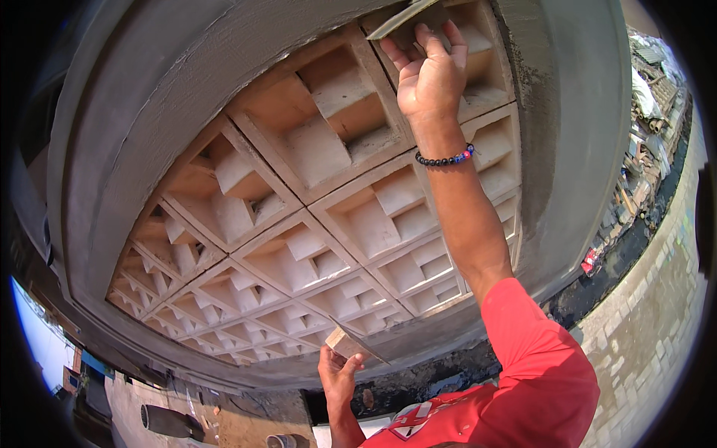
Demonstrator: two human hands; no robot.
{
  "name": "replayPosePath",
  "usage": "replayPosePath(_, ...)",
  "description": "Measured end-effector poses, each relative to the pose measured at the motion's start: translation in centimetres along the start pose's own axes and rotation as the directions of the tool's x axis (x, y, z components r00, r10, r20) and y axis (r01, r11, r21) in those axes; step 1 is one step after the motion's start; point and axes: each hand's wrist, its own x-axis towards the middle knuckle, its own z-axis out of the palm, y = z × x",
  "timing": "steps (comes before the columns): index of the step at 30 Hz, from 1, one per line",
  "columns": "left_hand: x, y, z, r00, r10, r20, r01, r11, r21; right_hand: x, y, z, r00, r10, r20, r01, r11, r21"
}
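Note:
My right arm, in a red sleeve, reaches up across a panel of pale clay-coloured breeze blocks [370, 205]. At the panel's top edge my right hand [432, 71] has its fingers bent round a thin, flat, greyish plate [403, 19], partly cut off by the picture's edge. A beaded bracelet [446, 158] circles that wrist. Low down, in front of the bottom blocks, my left hand [340, 377] is closed on a trowel [347, 343] with a block-like wooden grip and a thin blade seen edge-on.
Grey plaster [575, 127] frames the blocks, with a rougher, darker band beside their right edge. Rubble and scrap [646, 127] lie at the right, next to a paved path [642, 321]. A dark cylindrical container [168, 422] and a small bucket [281, 440] are at the lower left.

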Motion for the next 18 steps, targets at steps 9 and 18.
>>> replayPosePath(9, 0.1, -0.5, -1.7, 1.000, -0.005, -0.017, 0.004, 1.000, -0.019, -3.3, 2.2, 2.0, 0.999, 0.053, -0.011, -0.053, 0.998, 0.026)
replayPosePath(18, 0.2, -1.2, -3.3, 0.999, -0.010, -0.053, 0.005, 0.996, -0.093, -6.0, 4.8, 3.4, 0.996, 0.080, -0.024, -0.080, 0.996, 0.036)
